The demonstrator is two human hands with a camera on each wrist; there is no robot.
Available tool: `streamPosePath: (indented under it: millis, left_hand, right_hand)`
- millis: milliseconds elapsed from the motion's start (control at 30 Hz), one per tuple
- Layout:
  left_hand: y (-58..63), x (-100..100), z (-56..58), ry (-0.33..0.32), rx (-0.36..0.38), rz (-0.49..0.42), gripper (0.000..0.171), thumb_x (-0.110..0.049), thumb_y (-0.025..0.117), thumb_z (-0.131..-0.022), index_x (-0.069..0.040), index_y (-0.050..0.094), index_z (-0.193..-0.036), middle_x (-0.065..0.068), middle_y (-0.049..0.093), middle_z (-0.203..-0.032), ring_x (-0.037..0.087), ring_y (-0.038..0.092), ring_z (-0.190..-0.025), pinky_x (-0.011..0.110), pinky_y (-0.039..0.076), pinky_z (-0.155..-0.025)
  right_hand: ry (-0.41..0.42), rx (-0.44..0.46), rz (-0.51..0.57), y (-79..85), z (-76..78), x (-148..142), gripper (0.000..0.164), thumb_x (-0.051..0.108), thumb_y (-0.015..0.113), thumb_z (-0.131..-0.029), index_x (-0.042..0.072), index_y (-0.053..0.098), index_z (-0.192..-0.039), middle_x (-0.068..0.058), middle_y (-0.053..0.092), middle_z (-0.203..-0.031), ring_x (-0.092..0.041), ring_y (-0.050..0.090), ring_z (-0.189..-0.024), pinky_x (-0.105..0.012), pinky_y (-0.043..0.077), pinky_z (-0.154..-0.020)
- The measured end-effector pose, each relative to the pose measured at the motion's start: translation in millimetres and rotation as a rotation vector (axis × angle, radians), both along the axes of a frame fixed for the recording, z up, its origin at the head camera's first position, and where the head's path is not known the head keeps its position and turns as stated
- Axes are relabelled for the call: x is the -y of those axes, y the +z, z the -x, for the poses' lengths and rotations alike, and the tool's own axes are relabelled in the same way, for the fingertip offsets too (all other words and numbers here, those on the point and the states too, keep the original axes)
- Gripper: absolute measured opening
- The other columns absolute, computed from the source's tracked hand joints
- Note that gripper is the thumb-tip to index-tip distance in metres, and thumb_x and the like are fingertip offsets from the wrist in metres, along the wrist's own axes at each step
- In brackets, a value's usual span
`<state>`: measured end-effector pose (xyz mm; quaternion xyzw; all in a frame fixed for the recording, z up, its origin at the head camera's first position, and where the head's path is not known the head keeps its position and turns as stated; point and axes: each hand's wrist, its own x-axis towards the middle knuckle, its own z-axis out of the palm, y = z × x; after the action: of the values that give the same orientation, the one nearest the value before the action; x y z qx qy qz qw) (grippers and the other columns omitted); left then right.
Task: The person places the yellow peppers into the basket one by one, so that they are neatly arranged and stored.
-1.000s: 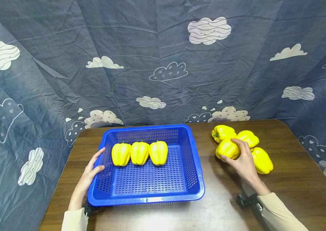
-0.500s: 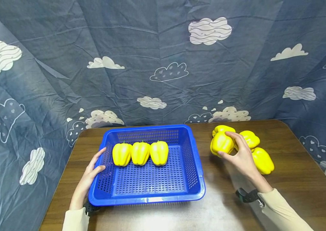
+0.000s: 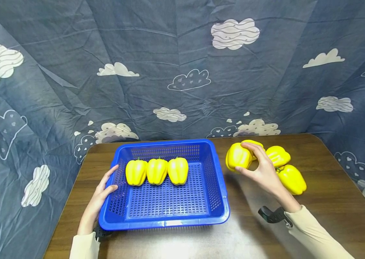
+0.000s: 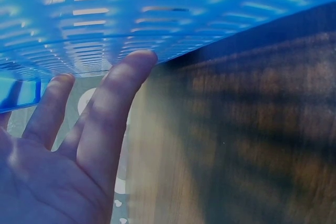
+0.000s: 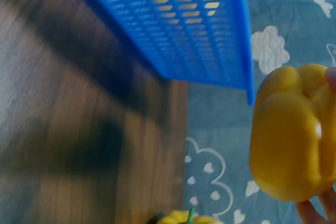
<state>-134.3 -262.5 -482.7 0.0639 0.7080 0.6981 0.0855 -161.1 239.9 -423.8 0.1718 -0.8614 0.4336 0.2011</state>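
My right hand [image 3: 264,173] holds a yellow bell pepper [image 3: 238,157] between thumb and fingers, above the table just right of the blue basket [image 3: 164,225]. In the right wrist view this bell pepper [image 5: 289,135] fills the right side, with fingertips at its edges. At the basket's left side, my left hand [image 3: 99,193] grips the rim; the left wrist view shows fingers [image 4: 107,108] against the perforated outer wall. Three yellow bell peppers stand in a row inside: left pepper [image 3: 136,173], middle pepper [image 3: 157,172], right pepper [image 3: 178,171].
Right of the basket lie three more yellow bell peppers: one partly hidden behind my right hand [image 3: 254,145], one behind my fingers [image 3: 278,155], one nearer [image 3: 292,179]. The wooden table [image 3: 247,230] ends at a dark cloud-patterned curtain [image 3: 182,104].
My right hand has lifted a bell pepper from the group on the right and carried it left towards the basket. The left hand and basket have stayed in place.
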Motion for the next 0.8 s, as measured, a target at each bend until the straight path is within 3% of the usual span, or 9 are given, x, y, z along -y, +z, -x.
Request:
streamPosePath:
  millis: [300, 633, 800]
  left_hand:
    - [-1.3, 0, -1.8, -0.026, -0.055, -0.044, 0.060, -0.004, 0.042, -0.096, -0.021, 0.027, -0.151, 0.024, 0.020, -0.150, 0.023, 0.047, -0.118, 0.034, 0.048, -0.086]
    - [1.5, -1, -1.2, -0.009, -0.005, -0.021, 0.060, -0.002, 0.040, -0.097, -0.017, 0.021, -0.152, 0.022, 0.017, -0.152, 0.019, 0.047, -0.119, 0.034, 0.047, -0.088]
    - [0.7, -1, -0.4, -0.010, 0.001, -0.014, 0.060, -0.003, 0.040, -0.097, -0.017, 0.021, -0.152, 0.022, 0.017, -0.152, 0.019, 0.046, -0.119, 0.034, 0.047, -0.088]
  right_hand:
    - [0.034, 0.050, -0.013, 15.5, -2.5, 19, 0.073, 0.003, 0.084, -0.067, 0.004, 0.052, -0.133, -0.013, 0.051, -0.131, -0.026, 0.042, -0.120, -0.018, 0.031, -0.097]
    - [0.134, 0.059, 0.036, 27.3, -1.8, 46, 0.074, 0.004, 0.084, -0.068, 0.005, 0.052, -0.134, -0.011, 0.049, -0.133, -0.025, 0.042, -0.123, -0.016, 0.029, -0.100]
    - [0.198, 0.076, 0.047, 31.9, -2.8, 62, 0.073, 0.006, 0.083, -0.070, 0.007, 0.050, -0.136, -0.008, 0.048, -0.134, -0.023, 0.043, -0.123, -0.025, 0.036, -0.102]
